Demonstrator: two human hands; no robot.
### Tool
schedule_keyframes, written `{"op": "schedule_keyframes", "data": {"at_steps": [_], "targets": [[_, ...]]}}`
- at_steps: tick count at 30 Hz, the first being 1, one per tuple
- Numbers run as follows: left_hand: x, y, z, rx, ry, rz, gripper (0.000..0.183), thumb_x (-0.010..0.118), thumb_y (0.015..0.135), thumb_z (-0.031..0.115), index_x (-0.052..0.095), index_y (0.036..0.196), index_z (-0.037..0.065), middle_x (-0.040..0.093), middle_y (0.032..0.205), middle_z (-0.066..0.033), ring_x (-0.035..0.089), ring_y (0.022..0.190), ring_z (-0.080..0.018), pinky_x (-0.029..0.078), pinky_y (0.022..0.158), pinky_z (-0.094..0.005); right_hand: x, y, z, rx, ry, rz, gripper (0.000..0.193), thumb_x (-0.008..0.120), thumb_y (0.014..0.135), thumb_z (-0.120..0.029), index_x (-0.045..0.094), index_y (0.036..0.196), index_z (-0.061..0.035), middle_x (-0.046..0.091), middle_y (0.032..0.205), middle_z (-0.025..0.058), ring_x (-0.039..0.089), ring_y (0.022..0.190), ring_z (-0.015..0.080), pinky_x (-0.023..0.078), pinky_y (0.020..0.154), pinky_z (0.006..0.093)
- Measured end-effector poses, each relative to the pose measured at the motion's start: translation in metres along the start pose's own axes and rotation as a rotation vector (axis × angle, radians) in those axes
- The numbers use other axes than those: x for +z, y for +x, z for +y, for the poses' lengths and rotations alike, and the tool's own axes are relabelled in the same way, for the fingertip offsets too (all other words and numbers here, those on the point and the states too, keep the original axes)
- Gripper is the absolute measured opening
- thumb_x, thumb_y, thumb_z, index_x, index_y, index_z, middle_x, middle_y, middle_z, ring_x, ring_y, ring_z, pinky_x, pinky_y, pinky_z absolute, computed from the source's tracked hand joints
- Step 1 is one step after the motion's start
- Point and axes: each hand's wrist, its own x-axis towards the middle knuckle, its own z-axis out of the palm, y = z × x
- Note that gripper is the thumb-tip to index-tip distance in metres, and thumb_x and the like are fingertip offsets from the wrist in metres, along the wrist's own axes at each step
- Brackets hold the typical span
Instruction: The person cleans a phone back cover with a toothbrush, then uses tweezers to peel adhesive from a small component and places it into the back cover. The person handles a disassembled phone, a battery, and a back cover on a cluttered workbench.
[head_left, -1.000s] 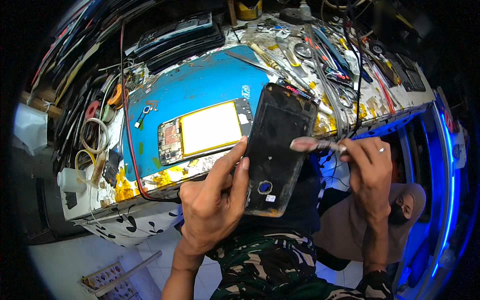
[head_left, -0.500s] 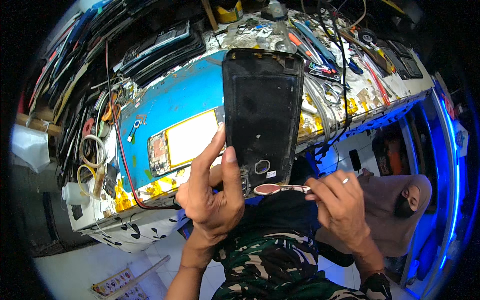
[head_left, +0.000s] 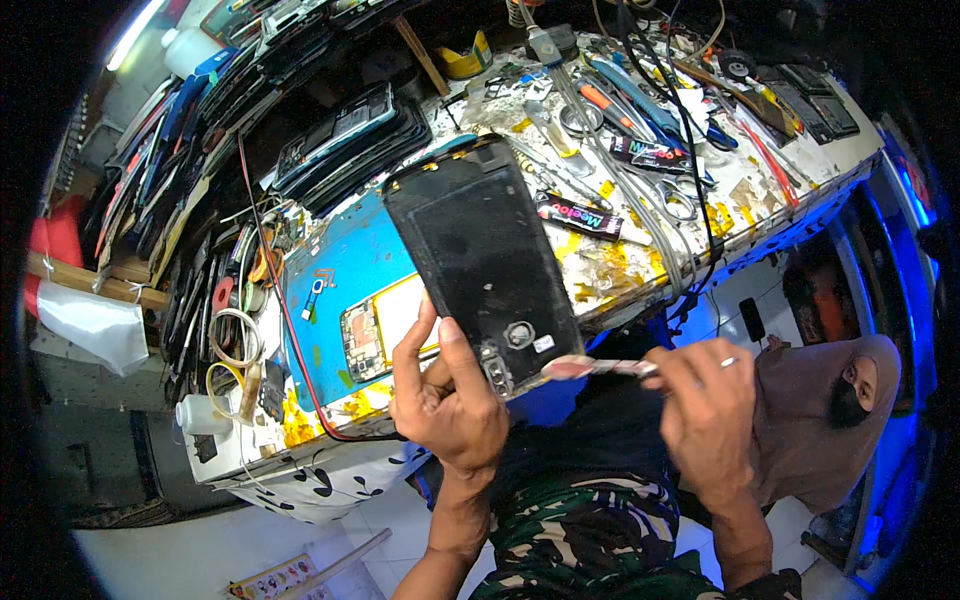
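Cover (head_left: 480, 250), black and oblong, held over the front of the worktop (head_left: 845, 165), dark scuffed face turned up to the view. Slants along its length from upper left, above the blue mat (head_left: 350, 250), down to lower right, toward the body.

Left hand (head_left: 452, 415) nearer: thumb and forefinger closed at the lower left edge, gripping there, with the cover reaching up and to the right from them. Cannot tell how far the other fingers go underneath.

Right hand (head_left: 705, 420) with fingers drawn in tight around the handle of a slim tool (head_left: 605, 367). Points left, almost level, crosswise to the cover, its reddish oval head at the lower right corner. Cannot tell whether touching that corner or just beside it. Cover to the left of and above these fingers, apart from them, only the tool spanning the gap.

Close by that end, a round opening (head_left: 520, 335) and a small white label (head_left: 543, 344). Behind, on the mat, an opened phone (head_left: 362, 340), partly hidden.
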Motion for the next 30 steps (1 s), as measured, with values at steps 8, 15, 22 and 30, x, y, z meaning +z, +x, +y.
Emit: {"op": "schedule_keyframes", "data": {"at_steps": [8, 15, 22, 30], "targets": [[-0.007, 0.003, 0.013, -0.158, -0.026, -0.097, 0.028, 0.056, 0.103, 0.001, 0.058, 0.129, -0.008, 0.076, 0.079, -0.0158, 0.066, 0.067, -0.0042, 0.047, 0.059, -0.0167, -0.012, 0.002, -0.001, 0.068, 0.255, 0.001, 0.02, 0.075, 0.082, -0.008, 0.072, 0.101, -0.0054, 0.064, 0.087, 0.0041, 0.059, 0.081, 0.0257, 0.043, 0.074, 0.0394], [-0.013, 0.001, 0.03, -0.221, -0.009, -0.19, 0.027, 0.058, 0.101, 0.001, 0.059, 0.127, -0.008, 0.076, 0.076, -0.0151, 0.066, 0.067, -0.0044, 0.046, 0.058, -0.017, -0.007, 0.004, -0.011, 0.398, 0.957, -0.145, 0.037, 0.075, 0.095, -0.031, 0.067, 0.115, -0.0018, 0.054, 0.073, -0.0014, 0.045, 0.062, 0.0065, 0.038, 0.056, 0.0242], [-0.01, -0.002, 0.021, -0.154, 0.054, -0.204, 0.026, 0.063, 0.1, 0.004, 0.062, 0.124, -0.006, 0.073, 0.066, -0.0098, 0.062, 0.061, -0.0026, 0.043, 0.055, -0.0193, -0.004, 0.013, -0.031, 0.312, 0.918, 0.025, 0.026, 0.084, 0.084, -0.011, 0.067, 0.1, -0.0016, 0.058, 0.077, -0.0002, 0.051, 0.062, 0.0072, 0.04, 0.055, 0.0218], [-0.013, -0.001, 0.013, -0.102, 0.078, -0.168, 0.026, 0.068, 0.097, 0.004, 0.066, 0.12, -0.007, 0.075, 0.082, -0.0109, 0.065, 0.068, -0.0064, 0.049, 0.058, -0.0227, -0.004, 0.037, -0.057, -0.055, 0.575, -0.088, 0.036, 0.083, 0.082, -0.019, 0.071, 0.114, -0.0085, 0.064, 0.1, 0.0069, 0.068, 0.068, 0.0227, 0.056, 0.059, 0.0339]]}}
